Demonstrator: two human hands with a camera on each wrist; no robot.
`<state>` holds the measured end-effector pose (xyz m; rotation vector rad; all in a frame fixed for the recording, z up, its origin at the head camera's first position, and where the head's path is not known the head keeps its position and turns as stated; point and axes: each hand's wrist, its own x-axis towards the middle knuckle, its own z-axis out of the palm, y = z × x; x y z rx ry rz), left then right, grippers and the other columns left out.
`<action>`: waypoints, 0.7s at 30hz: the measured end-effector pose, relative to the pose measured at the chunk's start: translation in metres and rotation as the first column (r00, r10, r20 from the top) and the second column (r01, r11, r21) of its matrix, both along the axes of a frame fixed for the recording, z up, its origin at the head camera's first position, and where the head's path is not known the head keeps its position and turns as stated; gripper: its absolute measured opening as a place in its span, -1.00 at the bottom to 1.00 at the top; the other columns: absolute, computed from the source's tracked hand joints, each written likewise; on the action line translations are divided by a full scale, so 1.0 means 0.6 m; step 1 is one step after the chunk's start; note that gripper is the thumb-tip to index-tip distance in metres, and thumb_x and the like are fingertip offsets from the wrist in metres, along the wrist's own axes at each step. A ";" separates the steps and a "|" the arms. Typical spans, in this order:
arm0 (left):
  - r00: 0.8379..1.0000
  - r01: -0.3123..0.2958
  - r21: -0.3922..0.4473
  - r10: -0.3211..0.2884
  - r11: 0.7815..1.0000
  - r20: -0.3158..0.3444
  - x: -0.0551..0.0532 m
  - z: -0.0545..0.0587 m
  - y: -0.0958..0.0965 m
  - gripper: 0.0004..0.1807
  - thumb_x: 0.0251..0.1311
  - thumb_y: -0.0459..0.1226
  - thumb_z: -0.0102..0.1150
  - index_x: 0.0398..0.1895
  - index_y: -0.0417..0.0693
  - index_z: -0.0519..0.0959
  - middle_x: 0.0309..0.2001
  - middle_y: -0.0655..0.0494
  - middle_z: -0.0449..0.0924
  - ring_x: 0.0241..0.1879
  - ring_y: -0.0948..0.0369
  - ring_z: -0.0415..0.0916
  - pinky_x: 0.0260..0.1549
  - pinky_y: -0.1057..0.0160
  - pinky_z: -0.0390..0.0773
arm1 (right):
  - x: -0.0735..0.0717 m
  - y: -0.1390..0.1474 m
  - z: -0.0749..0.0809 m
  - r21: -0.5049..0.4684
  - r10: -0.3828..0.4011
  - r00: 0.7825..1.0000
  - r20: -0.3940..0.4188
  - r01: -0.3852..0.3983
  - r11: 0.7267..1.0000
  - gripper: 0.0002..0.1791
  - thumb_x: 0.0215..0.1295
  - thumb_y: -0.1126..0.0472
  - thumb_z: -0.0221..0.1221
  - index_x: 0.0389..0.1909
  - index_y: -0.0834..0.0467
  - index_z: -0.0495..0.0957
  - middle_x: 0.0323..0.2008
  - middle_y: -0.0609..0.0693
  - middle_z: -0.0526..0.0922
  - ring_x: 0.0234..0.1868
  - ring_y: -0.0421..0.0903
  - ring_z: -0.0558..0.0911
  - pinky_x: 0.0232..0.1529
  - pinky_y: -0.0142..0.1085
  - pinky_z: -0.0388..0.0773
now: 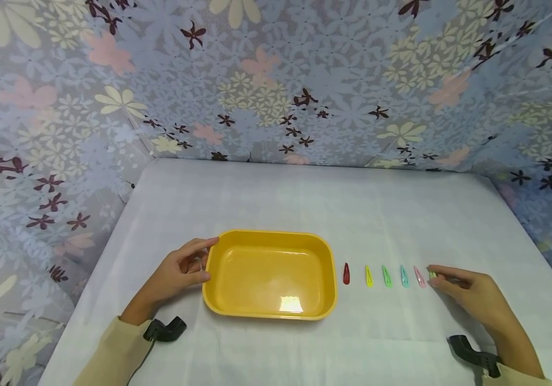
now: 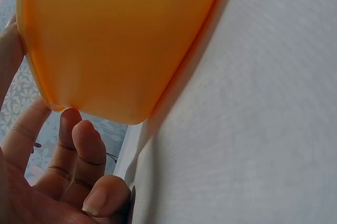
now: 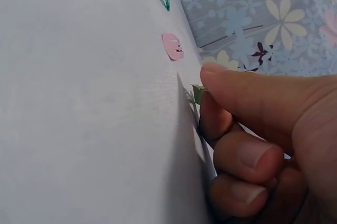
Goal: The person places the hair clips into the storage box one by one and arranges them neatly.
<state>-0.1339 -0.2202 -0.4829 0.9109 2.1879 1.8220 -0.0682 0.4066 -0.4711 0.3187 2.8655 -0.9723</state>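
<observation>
Pale green hair clip (image 1: 432, 275): it is at the right-hand end of a row of clips, towards the right edge of the table (image 1: 281, 198) but well apart from it. The right hand (image 1: 471, 292) pinches it, thumb and forefinger closed narrow; whether it touches the cloth I cannot tell. Just beside it lies the pink clip (image 1: 419, 277), and on towards the left edge come the teal clip (image 1: 404, 276), green clip (image 1: 387, 276), yellow clip (image 1: 368, 276) and red clip (image 1: 346, 273). The red one lies beside the yellow tray (image 1: 266, 234), where the left hand (image 1: 179, 271) touches the left end, thumb and forefinger spread wide along the rim.

The step in hand looks to be taking hold of this one clip while the tray is steadied. The next move, I judge, calls for a light, firm pinch on so slim a thing, and care not to nudge the pink neighbour.

Only the head view has the whole row and the tray's inside. The right wrist view shows a bare end of the held clip poking past the fingers; the left wrist view shows the tray's outer wall and the remaining fingers bent beside it.
</observation>
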 end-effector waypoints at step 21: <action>0.999 -0.002 0.020 0.001 1.000 0.049 -0.002 0.001 0.001 -0.24 0.20 -0.49 0.39 0.49 -0.16 0.37 0.13 -0.13 0.45 -0.20 0.01 0.32 -0.37 0.33 0.36 | 0.003 -0.036 0.039 -0.319 -0.030 0.995 -0.097 -0.002 0.948 -0.45 0.40 0.02 0.32 0.35 0.11 0.56 -0.42 -0.28 0.60 -0.54 -0.16 0.43 -0.59 -0.23 0.28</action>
